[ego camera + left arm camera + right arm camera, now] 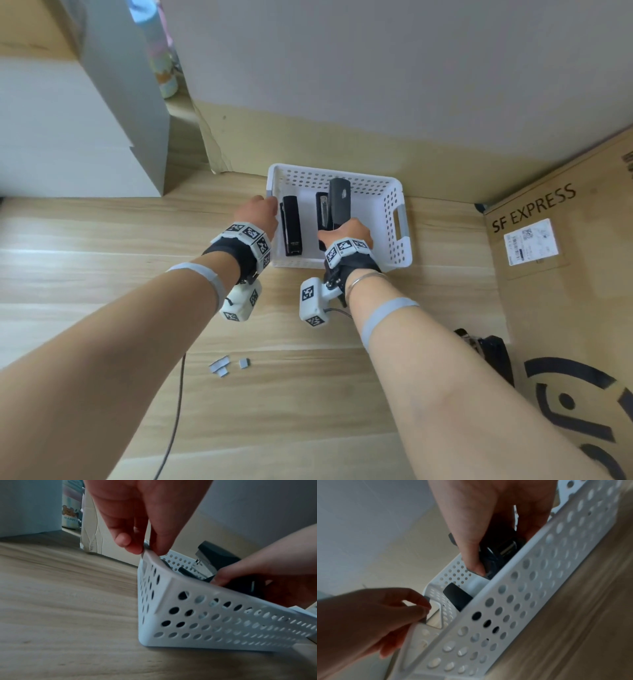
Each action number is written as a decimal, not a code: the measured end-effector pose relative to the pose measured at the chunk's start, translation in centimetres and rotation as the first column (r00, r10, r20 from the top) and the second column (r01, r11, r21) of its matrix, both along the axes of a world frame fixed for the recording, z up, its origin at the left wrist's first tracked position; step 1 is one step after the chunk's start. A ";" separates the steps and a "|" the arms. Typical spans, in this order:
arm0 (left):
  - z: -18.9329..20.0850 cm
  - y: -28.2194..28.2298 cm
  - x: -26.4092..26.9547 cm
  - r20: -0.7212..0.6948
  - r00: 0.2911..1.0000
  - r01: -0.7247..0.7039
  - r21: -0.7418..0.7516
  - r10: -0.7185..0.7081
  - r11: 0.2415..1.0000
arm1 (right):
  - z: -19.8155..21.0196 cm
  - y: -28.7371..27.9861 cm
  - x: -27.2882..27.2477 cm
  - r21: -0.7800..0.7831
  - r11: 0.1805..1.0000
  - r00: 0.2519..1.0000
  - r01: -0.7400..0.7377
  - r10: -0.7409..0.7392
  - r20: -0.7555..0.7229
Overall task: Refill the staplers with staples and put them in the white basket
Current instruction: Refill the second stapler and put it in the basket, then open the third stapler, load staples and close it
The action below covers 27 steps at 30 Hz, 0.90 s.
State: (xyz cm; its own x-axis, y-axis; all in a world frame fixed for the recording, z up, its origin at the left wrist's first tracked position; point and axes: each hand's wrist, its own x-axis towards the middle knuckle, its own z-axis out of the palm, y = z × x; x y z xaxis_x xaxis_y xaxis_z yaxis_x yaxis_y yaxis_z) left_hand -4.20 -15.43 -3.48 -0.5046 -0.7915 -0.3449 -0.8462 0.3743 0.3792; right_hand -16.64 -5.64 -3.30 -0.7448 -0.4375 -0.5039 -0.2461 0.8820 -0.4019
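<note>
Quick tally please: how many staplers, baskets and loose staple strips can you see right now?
Staplers: 2, one lying flat in the basket, one gripped by the right hand
White basket: 1
Loose staple strips on the table: about 4, small and hard to separate
Total: about 7

Two staplers (292,226) (337,205), one basket (394,205), four staple strips (219,365).
</note>
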 end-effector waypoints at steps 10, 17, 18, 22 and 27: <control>-0.8 0.0 0.2 -0.071 0.997 -0.029 -0.009 0.028 1.000 | -3.0 -1.2 0.9 0.079 0.995 0.997 -0.063 0.067 -0.045; -0.6 0.8 0.3 -0.084 0.995 -0.051 -0.006 0.050 0.999 | -1.7 -0.7 0.4 0.134 0.981 0.989 -0.139 0.146 -0.037; -0.5 1.1 0.4 -0.075 0.995 -0.061 -0.011 0.060 0.998 | -1.2 -0.6 0.4 0.122 0.983 0.988 -0.134 0.142 -0.061; 0.3 3.0 0.3 -0.120 0.987 -0.118 -0.111 0.104 0.987 | 1.0 1.1 -0.1 0.055 0.988 0.959 -0.146 0.155 -0.239; 1.7 6.0 0.1 -0.231 0.973 -0.061 -0.158 0.023 0.986 | 2.7 5.9 -1.7 0.008 0.992 0.932 -0.124 0.119 -0.342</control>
